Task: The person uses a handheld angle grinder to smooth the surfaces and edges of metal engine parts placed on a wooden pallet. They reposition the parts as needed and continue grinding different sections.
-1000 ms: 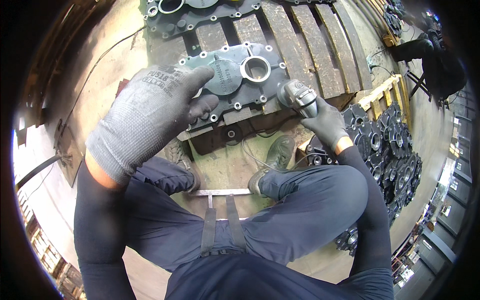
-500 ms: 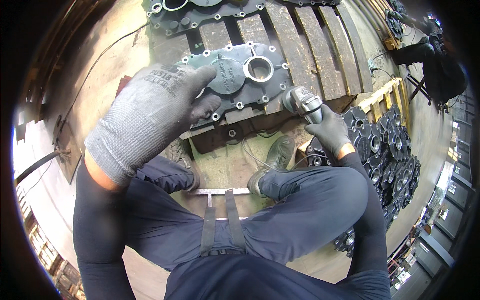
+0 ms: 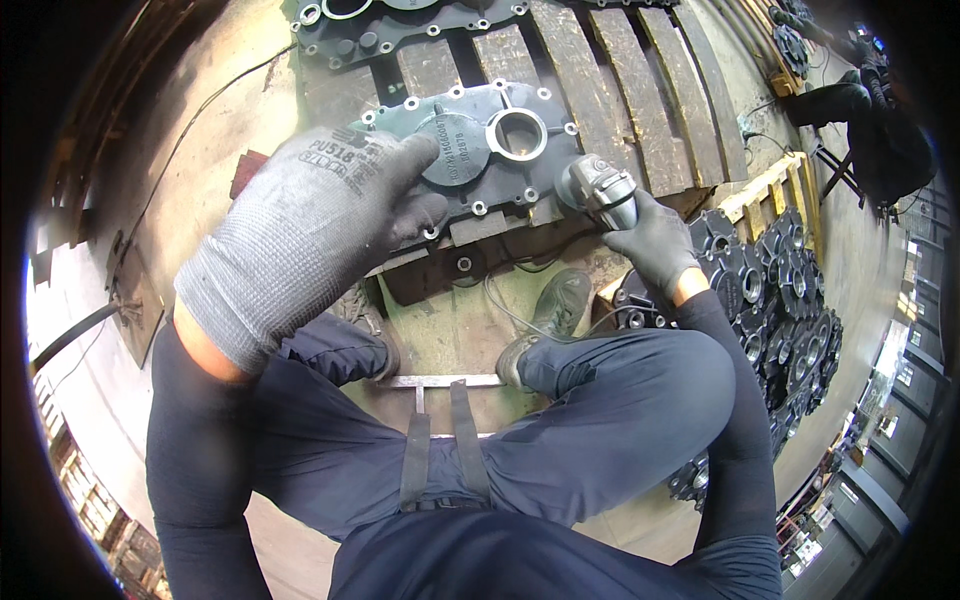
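My right hand (image 3: 655, 240), in a dark grey glove, is closed around the body of an angle grinder (image 3: 608, 190). The grinder's head is beside the right end of a dark metal cover casting (image 3: 470, 190), which has a round bore and bolt holes along its rim. My left hand (image 3: 310, 195), in a grey knit glove, looms large in front of the casting's left end and hides it. Its thumb and forefinger are bent but apart, with nothing visible between them. The other fingers are out of sight, and contact with the casting cannot be made out.
The casting lies on a slatted wooden pallet (image 3: 625, 100), with another casting (image 3: 400, 25) beyond. Several dark castings (image 3: 775, 290) are piled at right by a light wooden pallet (image 3: 765, 205). A cord (image 3: 515, 318) runs near my feet. Another person (image 3: 865, 130) sits far right.
The grinder and my right hand have shifted slightly left and up toward the casting's right end. My left hand has moved only a little to the right.
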Demonstrator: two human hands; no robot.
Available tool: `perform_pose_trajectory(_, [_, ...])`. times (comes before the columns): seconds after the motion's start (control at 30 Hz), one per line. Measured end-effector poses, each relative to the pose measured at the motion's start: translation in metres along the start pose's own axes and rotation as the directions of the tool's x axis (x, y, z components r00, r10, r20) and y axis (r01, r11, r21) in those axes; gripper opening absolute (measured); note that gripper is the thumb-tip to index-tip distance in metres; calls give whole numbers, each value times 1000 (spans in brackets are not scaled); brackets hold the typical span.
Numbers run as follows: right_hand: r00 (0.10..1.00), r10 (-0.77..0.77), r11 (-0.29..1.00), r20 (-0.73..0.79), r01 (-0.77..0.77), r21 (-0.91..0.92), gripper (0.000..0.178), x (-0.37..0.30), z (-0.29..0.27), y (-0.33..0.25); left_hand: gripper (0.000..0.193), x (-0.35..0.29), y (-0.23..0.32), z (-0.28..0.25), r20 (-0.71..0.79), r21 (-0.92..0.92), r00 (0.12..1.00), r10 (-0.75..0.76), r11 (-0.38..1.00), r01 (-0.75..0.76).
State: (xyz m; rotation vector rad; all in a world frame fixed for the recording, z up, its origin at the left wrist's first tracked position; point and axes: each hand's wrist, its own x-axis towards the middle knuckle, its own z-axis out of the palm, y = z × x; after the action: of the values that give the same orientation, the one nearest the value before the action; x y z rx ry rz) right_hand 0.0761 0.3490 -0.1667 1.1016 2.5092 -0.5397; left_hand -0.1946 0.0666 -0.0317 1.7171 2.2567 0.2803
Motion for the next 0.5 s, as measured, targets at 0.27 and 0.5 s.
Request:
perform_pose_trajectory(0.27, [999, -33, 999, -26, 33, 9, 62, -3, 1, -3, 50, -1, 2, -3, 8, 8, 1000, 8, 1000, -8])
perform_pose_trajectory(0.5, [999, 40, 999, -14, -40, 15, 67, -16, 5, 14, 48, -8, 0, -6, 10, -3, 1000, 10, 1000, -10])
